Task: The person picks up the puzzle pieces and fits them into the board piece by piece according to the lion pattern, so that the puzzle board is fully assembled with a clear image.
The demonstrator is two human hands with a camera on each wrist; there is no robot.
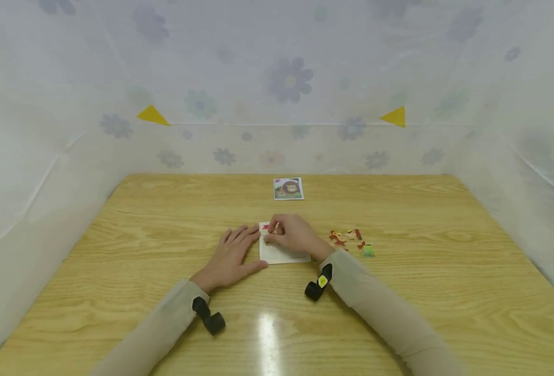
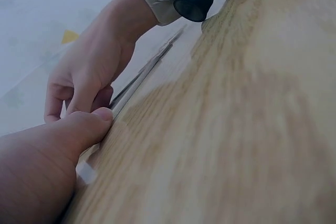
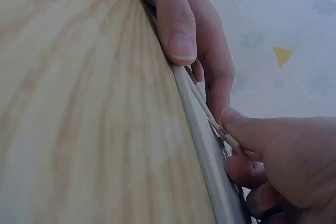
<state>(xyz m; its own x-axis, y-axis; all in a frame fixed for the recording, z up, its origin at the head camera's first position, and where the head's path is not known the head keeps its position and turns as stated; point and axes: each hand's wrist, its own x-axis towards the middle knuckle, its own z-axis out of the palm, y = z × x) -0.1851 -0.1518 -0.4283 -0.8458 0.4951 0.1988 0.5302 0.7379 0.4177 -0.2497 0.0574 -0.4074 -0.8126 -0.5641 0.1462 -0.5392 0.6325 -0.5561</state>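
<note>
A white puzzle board (image 1: 283,257) lies flat on the wooden table, with a small pink-red mark in its far left corner. My left hand (image 1: 232,259) rests along its left side, fingers extended, the index fingertip and thumb right at its edge. Over the board, my right hand (image 1: 295,234) pinches a thin puzzle piece (image 3: 231,140) between thumb and fingers; in the right wrist view this piece tilts down close to the board. The piece's picture is mostly hidden by the fingers. Several loose puzzle pieces (image 1: 339,238), coloured red, tan and green, lie right of the right hand.
Behind the board lies a square picture card (image 1: 288,189) showing a lion. The wooden table (image 1: 173,224) is bordered by a pale flowered curtain (image 1: 239,68) at the back and sides. Two yellow triangles (image 1: 392,117) are on the back curtain.
</note>
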